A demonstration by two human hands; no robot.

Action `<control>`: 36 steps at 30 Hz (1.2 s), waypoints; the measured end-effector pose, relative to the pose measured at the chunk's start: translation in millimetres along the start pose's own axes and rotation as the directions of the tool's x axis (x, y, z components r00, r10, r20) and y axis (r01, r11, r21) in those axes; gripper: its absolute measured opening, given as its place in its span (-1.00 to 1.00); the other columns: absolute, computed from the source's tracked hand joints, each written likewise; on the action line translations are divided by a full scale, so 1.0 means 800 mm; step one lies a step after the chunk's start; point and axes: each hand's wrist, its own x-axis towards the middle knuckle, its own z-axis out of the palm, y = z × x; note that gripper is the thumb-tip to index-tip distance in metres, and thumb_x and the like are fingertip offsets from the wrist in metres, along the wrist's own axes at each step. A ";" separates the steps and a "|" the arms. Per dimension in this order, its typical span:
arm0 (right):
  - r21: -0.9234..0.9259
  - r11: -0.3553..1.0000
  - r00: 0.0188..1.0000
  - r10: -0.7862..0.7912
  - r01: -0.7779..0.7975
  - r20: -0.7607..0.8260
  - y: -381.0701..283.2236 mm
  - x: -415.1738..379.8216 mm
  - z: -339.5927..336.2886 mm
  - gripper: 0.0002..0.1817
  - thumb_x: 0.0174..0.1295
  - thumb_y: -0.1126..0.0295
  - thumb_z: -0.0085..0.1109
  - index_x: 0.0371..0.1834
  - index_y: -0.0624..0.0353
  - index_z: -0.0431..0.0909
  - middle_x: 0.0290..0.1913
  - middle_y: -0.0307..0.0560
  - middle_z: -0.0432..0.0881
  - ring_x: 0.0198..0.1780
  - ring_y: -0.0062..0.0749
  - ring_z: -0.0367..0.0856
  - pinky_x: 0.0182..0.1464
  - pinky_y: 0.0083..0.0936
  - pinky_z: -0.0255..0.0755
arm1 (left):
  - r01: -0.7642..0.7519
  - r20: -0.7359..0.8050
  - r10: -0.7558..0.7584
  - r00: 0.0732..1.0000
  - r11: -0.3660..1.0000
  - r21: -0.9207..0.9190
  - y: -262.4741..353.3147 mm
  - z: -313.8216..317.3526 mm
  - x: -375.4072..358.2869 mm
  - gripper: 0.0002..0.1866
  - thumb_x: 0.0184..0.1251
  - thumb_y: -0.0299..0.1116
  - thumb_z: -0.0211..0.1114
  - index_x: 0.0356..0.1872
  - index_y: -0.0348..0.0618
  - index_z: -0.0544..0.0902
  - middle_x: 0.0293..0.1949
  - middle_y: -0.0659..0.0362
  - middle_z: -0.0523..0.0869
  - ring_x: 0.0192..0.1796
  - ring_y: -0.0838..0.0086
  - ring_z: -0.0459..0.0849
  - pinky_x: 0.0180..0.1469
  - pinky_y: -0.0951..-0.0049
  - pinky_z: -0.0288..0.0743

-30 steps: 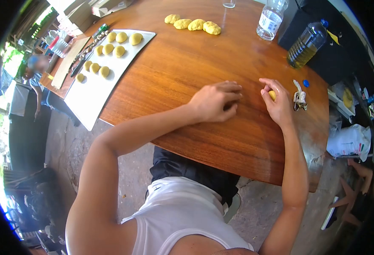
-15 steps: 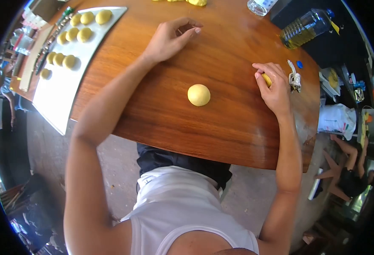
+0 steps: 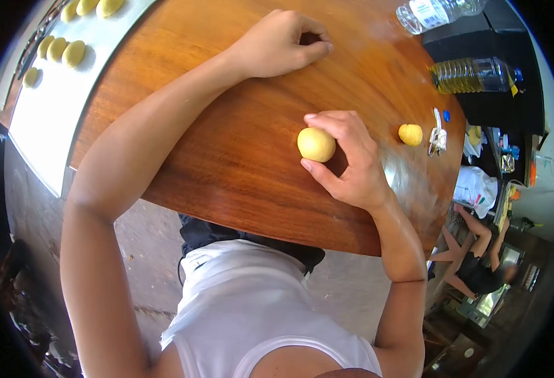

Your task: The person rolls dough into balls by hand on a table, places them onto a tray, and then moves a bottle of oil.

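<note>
My right hand (image 3: 352,157) curves round a smooth yellow dough ball (image 3: 316,145) on the wooden table (image 3: 239,157), with thumb and fingers touching its right side. Farther right sits a rougher dough ball (image 3: 410,134), apart from either hand. My left hand (image 3: 286,44) rests on the table farther back, its fingers curled in toward the thumb, with nothing visible in them. At the left, a pale metal tray (image 3: 47,135) carries several round dough balls (image 3: 73,55) in rows.
An oil bottle (image 3: 472,75) and a clear plastic bottle (image 3: 437,14) lie at the back right. Near the right edge are a blue cap (image 3: 446,116) and a small whitish crumpled item (image 3: 438,138). A person (image 3: 481,271) sits beyond the table at right.
My right hand has left the rougher dough ball at the right and moved left onto the smooth one. My left hand's fingers have curled in more. The camera view has shifted.
</note>
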 end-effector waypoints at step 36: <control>-0.063 0.997 0.962 -0.055 0.040 -0.266 0.039 -0.030 0.010 -0.94 0.14 0.49 0.41 -0.35 0.21 0.73 -0.21 -0.02 0.66 -0.02 -0.08 0.63 0.11 -0.15 0.51 | 0.335 -0.201 -0.601 0.774 0.657 -0.675 0.157 0.047 -0.166 -0.44 0.59 -0.49 0.17 0.54 -0.31 0.30 0.46 -0.06 0.37 0.51 0.09 0.47 0.50 -0.12 0.49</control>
